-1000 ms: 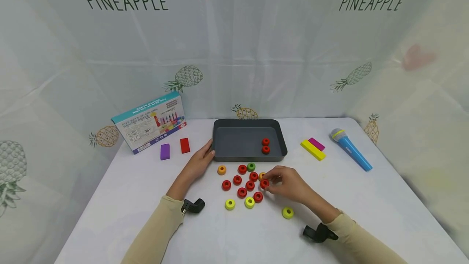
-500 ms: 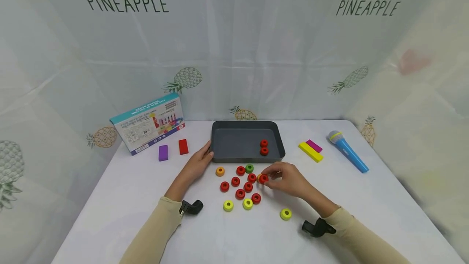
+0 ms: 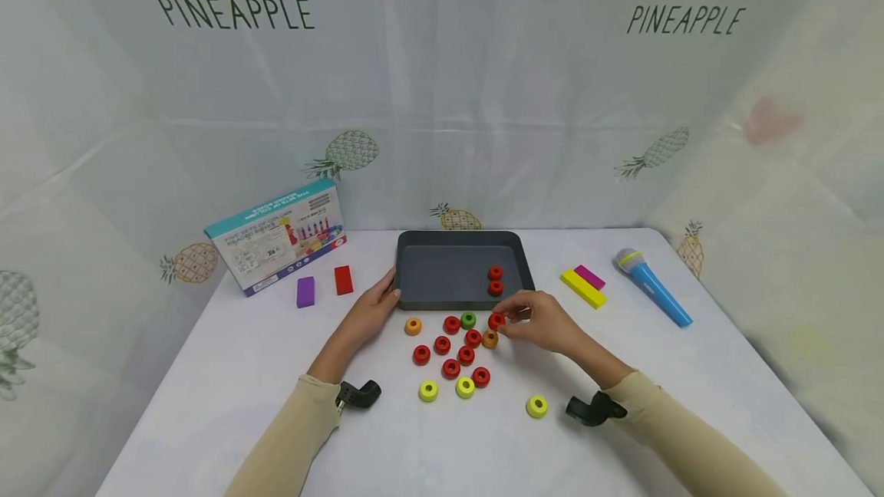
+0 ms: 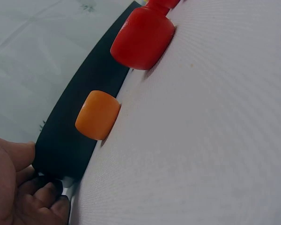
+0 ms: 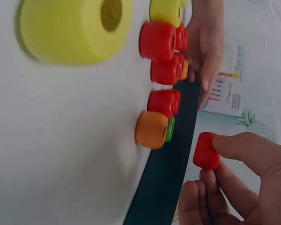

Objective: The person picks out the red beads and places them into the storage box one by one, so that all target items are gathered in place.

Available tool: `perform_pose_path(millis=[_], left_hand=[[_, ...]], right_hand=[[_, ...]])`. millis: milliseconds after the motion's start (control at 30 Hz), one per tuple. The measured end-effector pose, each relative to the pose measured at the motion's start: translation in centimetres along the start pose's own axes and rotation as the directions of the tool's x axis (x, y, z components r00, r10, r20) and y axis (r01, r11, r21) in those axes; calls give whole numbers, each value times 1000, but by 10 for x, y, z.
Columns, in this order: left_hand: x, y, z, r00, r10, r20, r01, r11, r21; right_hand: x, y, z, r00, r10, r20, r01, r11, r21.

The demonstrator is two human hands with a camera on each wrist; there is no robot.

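My right hand pinches a red bead between thumb and fingers, raised above the table close to the tray's front edge. My left hand grips the dark grey tray at its front left corner; in the left wrist view the thumb lies against the wall and the other fingers curl in below. Two red beads sit inside the tray on its right side. Before it lie several more red beads, two orange beads, a green bead and several yellow beads.
At the back left a printed box leans near the curtain. Purple and red blocks lie beside it. On the right are a yellow bar, a magenta block and a blue toy microphone.
My right hand has lifted the red bead and carried it toward the tray, uncovering the orange bead beneath. The left hand stays at the tray's corner; the whole head view has shifted slightly.
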State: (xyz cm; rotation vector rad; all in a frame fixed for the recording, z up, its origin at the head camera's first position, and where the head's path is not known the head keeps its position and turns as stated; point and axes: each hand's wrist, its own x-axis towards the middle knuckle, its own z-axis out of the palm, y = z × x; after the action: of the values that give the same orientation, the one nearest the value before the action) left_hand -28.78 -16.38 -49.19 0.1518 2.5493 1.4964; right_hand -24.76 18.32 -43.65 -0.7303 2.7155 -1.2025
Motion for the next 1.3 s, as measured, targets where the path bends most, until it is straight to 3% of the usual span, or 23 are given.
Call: perform_pose_path(millis=[400, 800, 1300], left_hand=[[0, -1, -1, 1000, 13, -1, -13, 1000, -2], [1, -2, 0, 1000, -4, -3, 4, 1000, -20], [2, -3, 0, 1000, -11, -7, 10, 1000, -21]], right_hand=[[16, 2, -3, 998, 45, -31, -46, 999, -26], [31, 5, -7, 999, 27, -38, -29, 999, -33], [60, 21, -12, 991, 87, -99, -93, 994, -59]])
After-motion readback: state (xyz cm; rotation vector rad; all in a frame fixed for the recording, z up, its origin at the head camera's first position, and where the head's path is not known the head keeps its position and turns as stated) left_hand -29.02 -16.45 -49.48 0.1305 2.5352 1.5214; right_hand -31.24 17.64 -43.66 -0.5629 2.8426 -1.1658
